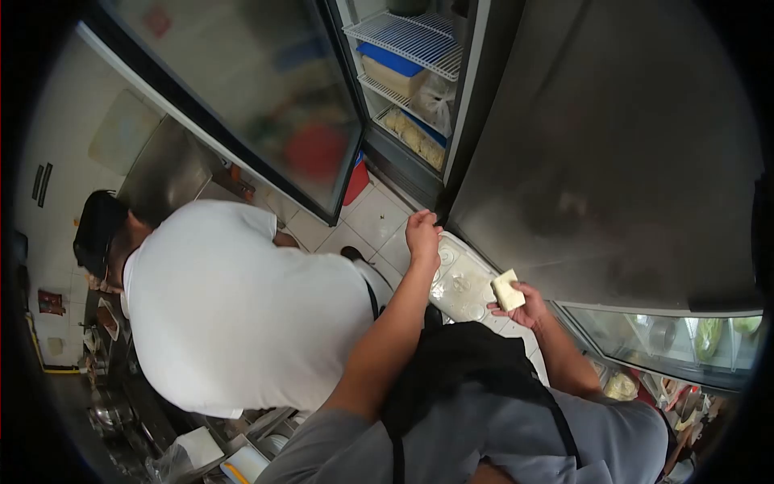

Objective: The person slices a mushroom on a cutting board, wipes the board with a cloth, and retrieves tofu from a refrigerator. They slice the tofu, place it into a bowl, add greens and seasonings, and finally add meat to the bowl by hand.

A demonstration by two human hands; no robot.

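a smooth, pale rectangular block [508, 289] is gripped by the right hand [528, 306]. the left hand [422, 236] is curled narrow near a container's [461, 300] rounded edge.

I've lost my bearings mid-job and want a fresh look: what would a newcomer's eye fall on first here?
Probably the co-worker's white shirt, filling much of the left side. Next, the pale block in the right hand, near the whitish container at center right. Then the glass door swung open at upper left, with a blue-lidded tub on the shelves beside it.
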